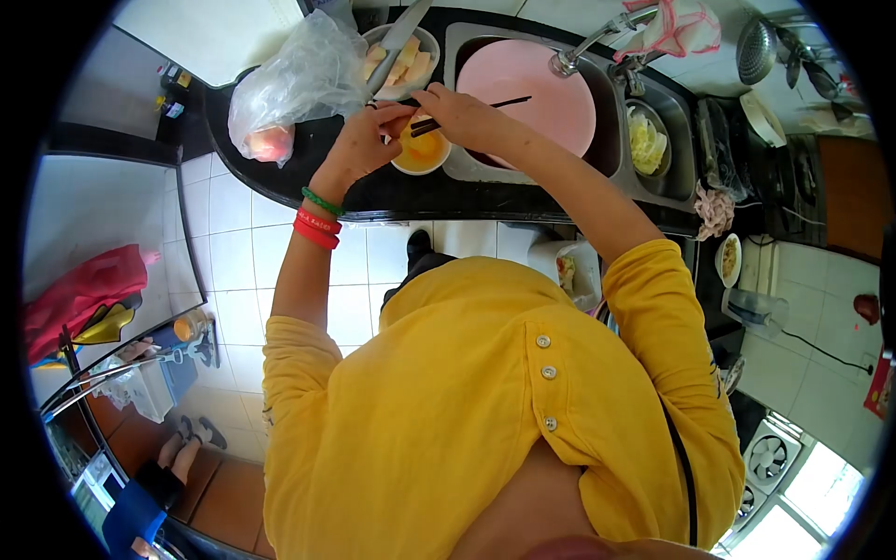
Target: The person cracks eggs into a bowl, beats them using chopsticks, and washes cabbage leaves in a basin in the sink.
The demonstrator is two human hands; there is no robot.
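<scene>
My left hand [358, 147] is at the near left rim of a small white bowl [420, 172] with yellow-orange beaten-looking egg [423, 149] in it. Its fingers curl towards the right hand, and whatever they hold is hidden. My right hand [459, 117] is above the bowl, closed around dark chopsticks [511, 102], whose other ends [425, 127] show over the egg. The fingertips of both hands come close together. Just behind them stands a bowl [432, 45] of pale cut chunks [409, 65], with a knife [399, 42] lying across it.
A clear plastic bag [303, 79] with reddish round fruit [269, 144] lies left on the black counter [313, 177]. Right of my hands, a pink basin [551, 93] fills one sink, under a tap [566, 62]. Cut cabbage [646, 145] sits in a bowl in the second sink.
</scene>
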